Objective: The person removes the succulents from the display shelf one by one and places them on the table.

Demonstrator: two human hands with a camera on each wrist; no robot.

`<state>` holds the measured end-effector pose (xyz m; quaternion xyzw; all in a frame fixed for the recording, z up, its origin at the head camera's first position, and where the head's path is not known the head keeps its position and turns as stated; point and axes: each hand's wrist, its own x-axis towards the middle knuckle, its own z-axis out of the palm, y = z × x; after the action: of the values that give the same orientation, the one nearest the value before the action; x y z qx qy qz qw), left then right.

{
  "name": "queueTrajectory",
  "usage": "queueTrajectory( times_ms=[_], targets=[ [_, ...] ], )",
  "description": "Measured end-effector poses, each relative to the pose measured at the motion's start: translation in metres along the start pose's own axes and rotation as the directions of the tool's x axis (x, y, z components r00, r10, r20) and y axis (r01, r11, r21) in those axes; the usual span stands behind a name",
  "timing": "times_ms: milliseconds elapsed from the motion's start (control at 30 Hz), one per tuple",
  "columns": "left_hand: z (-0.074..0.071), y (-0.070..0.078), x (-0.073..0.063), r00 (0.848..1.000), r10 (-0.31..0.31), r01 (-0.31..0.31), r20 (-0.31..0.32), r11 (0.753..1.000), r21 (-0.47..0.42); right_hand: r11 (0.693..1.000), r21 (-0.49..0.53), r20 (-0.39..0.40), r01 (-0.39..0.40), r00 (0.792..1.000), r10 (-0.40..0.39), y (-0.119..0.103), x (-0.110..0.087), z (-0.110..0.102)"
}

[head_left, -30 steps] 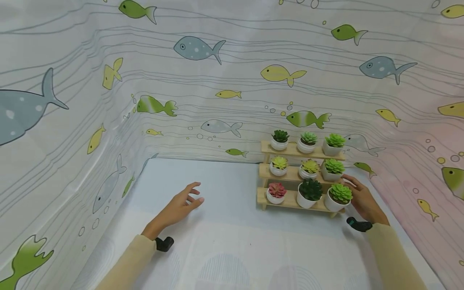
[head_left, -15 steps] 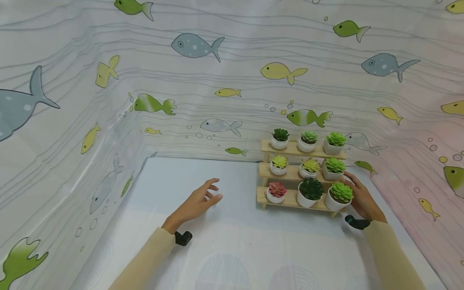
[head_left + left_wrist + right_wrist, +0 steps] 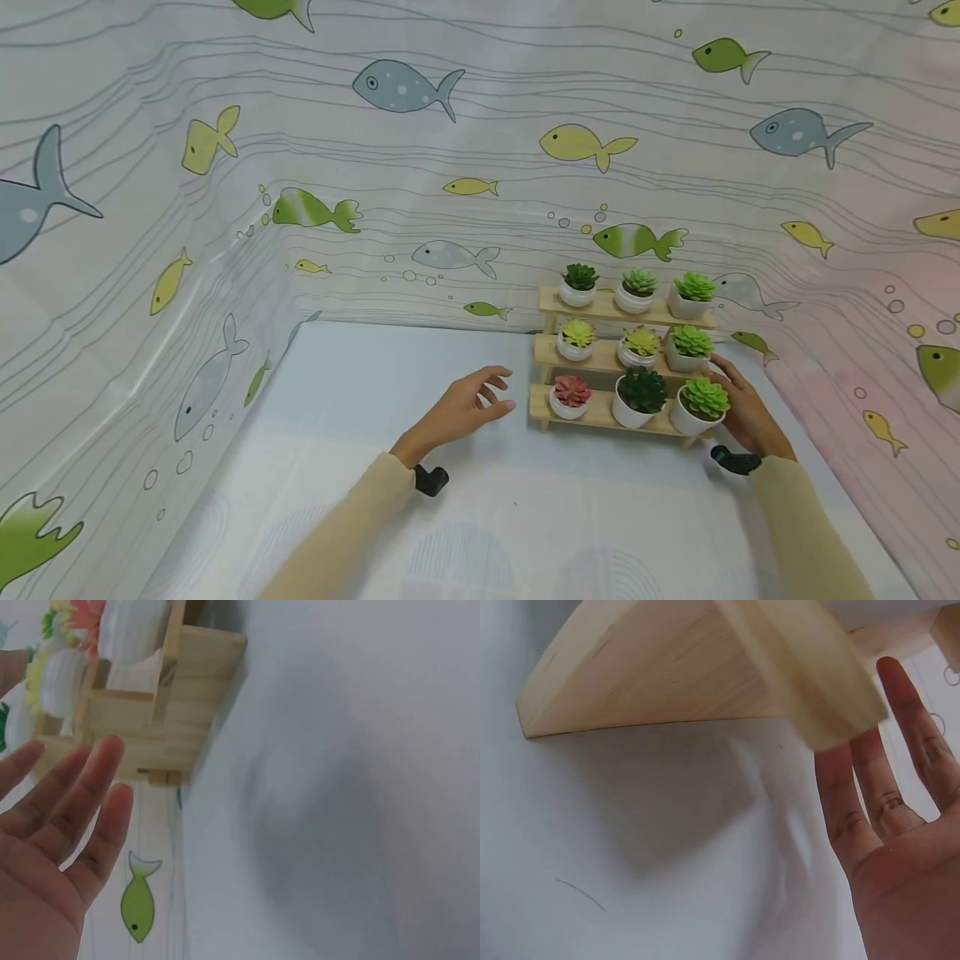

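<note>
A three-tier wooden plant stand (image 3: pixel 602 410) holds several small potted succulents, among them a red one (image 3: pixel 572 390), a dark green one (image 3: pixel 641 390) and a bright green one (image 3: pixel 703 400) along the front tier. My left hand (image 3: pixel 457 412) hovers a short way left of the stand, palm turned toward it and nothing held; the left wrist view has its fingers (image 3: pixel 109 832) spread below the stand's side. At the stand's right side is my right hand (image 3: pixel 742 408), its fingers partly hidden behind pots. In the right wrist view those fingers (image 3: pixel 889 806) reach out straight beside a shelf end (image 3: pixel 810 682).
The stand is on a pale blue and white covered table (image 3: pixel 375 358), close to the back wall (image 3: pixel 390 183) with its fish print. Printed sheets also rise at the left and right. Both wrists wear black devices, one of them a left wrist camera (image 3: pixel 431 481).
My left hand has moved right across the table, from well left of the stand to close beside it. The right hand stays at the stand's right side. The head view has tilted slightly.
</note>
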<state>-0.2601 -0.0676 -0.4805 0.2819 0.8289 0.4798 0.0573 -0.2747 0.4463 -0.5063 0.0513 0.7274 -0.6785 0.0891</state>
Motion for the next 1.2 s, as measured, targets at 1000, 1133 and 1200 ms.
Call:
queueTrajectory(
  times_ms=[1000,1133,1200],
  targets=[
    [0.069,0.004,0.034,0.998,0.028,-0.030,-0.058,0.999,-0.042,0.985,0.160,0.037,0.070,0.996,-0.076,0.006,-0.005,0.001],
    [0.075,0.002,0.037,0.998,0.013,-0.016,-0.068,0.999,-0.048,0.983,0.170,0.032,0.067,0.997,-0.074,0.006,-0.004,0.001],
    [0.077,0.002,0.038,0.997,0.009,-0.012,-0.074,0.999,-0.042,0.981,0.177,0.032,0.072,0.996,-0.079,0.006,-0.003,0.002]
  ],
)
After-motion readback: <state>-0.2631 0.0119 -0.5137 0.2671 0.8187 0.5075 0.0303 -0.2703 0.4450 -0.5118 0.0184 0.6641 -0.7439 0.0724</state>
